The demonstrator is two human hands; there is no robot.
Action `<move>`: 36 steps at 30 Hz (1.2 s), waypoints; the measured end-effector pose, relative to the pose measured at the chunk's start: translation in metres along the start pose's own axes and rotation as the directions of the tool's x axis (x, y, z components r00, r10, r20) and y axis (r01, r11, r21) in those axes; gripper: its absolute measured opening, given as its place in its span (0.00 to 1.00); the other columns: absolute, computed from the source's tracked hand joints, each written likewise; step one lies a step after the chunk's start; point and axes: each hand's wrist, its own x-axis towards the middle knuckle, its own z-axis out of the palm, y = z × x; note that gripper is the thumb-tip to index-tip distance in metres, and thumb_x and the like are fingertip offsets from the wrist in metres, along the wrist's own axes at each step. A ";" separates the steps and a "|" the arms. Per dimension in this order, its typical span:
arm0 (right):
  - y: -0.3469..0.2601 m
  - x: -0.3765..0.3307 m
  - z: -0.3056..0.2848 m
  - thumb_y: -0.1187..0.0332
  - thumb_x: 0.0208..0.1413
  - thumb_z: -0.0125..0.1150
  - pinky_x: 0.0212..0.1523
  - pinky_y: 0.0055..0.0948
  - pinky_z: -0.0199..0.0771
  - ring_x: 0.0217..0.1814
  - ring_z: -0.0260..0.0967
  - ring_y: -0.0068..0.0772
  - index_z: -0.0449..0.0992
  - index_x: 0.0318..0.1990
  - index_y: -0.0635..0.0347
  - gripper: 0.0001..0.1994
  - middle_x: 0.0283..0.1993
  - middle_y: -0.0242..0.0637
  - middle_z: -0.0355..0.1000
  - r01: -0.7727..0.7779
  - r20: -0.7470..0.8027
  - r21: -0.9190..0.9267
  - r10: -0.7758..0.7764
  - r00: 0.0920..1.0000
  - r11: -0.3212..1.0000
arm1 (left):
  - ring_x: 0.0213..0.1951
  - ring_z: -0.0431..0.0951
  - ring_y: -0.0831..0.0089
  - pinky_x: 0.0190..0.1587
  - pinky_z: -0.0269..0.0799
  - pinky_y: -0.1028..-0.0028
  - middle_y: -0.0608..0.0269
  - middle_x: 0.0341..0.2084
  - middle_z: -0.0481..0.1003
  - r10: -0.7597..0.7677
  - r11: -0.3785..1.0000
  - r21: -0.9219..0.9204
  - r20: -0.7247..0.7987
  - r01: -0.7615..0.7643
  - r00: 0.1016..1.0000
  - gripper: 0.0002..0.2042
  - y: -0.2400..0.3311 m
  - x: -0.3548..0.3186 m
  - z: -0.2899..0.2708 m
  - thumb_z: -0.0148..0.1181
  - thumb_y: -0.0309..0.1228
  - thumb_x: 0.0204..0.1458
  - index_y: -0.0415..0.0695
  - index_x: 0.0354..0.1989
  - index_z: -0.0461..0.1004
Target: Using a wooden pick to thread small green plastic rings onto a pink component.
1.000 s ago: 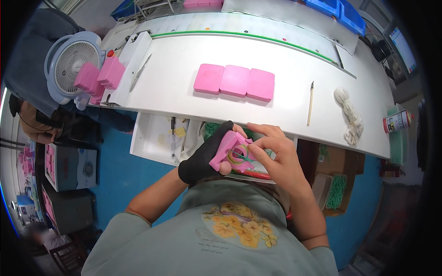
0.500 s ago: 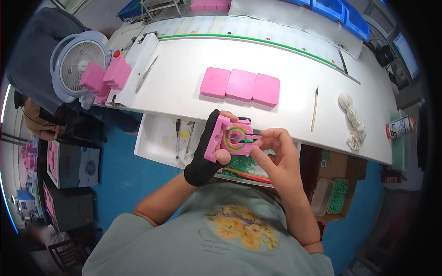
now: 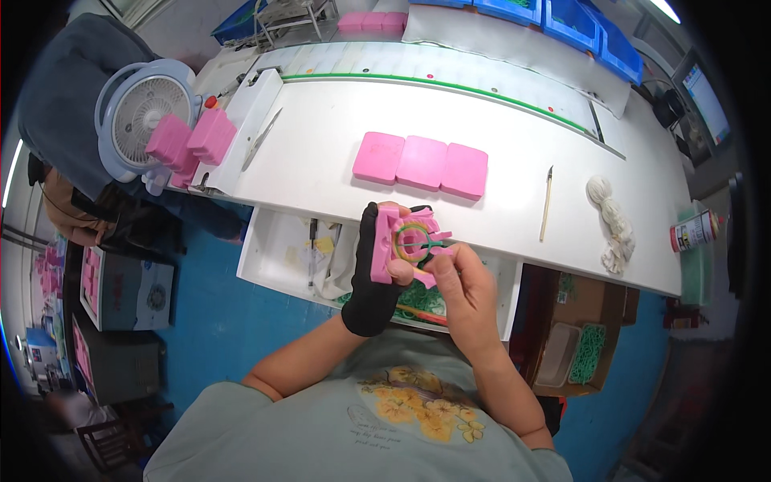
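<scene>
My left hand (image 3: pixel 371 281), in a black glove with bare fingertips, is wrapped round a pink rubber mould (image 3: pixel 385 247). The mould is spread apart, its cut flaps bent outward. Inside it shows a green ring-shaped piece (image 3: pixel 429 247) with a short stem toward the right. At that stem, my bare right hand (image 3: pixel 472 299) has thumb and forefinger closed in a pinch. The fingertips partly hide what they grip. Both hands are over the open drawer, just off the table's front edge.
Three pink blocks (image 3: pixel 422 165) lie side by side on the white table (image 3: pixel 313 136). Right of them are a thin brush-like stick (image 3: pixel 546 202) and a white yarn bundle (image 3: pixel 612 225). Green pieces lie in the drawer (image 3: pixel 269 241). A fan (image 3: pixel 147 116) stands at left.
The right hand has shifted slightly left and down, closer to the left palm, its fingers now more curled at the stem. The mould stays in the left hand, tilted a little differently.
</scene>
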 end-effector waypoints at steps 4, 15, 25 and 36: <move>-0.004 0.011 -0.001 0.50 0.68 0.48 0.25 0.28 0.62 0.22 0.59 0.18 0.75 0.31 0.68 0.26 0.19 0.32 0.67 -0.026 -0.019 -0.104 0.025 1.000 0.994 | 0.51 0.69 0.69 0.53 0.69 0.71 0.55 0.49 0.66 0.051 0.997 0.047 0.097 -0.056 0.994 0.30 -0.008 -0.005 -0.001 0.49 0.26 0.34 0.41 0.54 0.58; 0.017 0.010 0.007 0.70 0.59 0.59 0.22 0.40 0.61 0.22 0.65 0.46 0.70 0.26 0.63 0.11 0.22 0.43 0.67 0.388 -0.095 -0.617 -0.554 0.827 0.685 | 0.47 0.72 0.74 0.47 0.72 0.75 0.58 0.46 0.68 -0.102 0.928 -0.353 0.057 0.116 0.993 0.26 -0.006 -0.012 0.011 0.54 0.49 0.60 0.43 0.57 0.57; 0.000 0.023 -0.012 0.57 0.70 0.43 0.20 0.26 0.52 0.19 0.56 0.23 0.67 0.25 0.62 0.22 0.18 0.30 0.59 0.223 -0.521 -0.154 -0.271 0.809 0.963 | 0.51 0.71 0.71 0.53 0.71 0.68 0.60 0.49 0.67 -0.132 0.989 -0.070 0.001 0.132 0.991 0.47 -0.007 -0.008 0.004 0.58 0.72 0.39 0.44 0.56 0.57; 0.031 -0.013 -0.038 0.56 0.70 0.45 0.20 0.19 0.52 0.20 0.55 0.13 0.71 0.29 0.62 0.21 0.20 0.26 0.62 0.007 -0.308 0.014 -0.003 0.951 1.000 | 0.51 0.64 0.55 0.52 0.65 0.57 0.52 0.48 0.63 0.432 0.097 0.931 0.279 -0.352 0.857 0.51 0.017 0.042 -0.024 0.78 0.60 0.18 0.37 0.48 0.62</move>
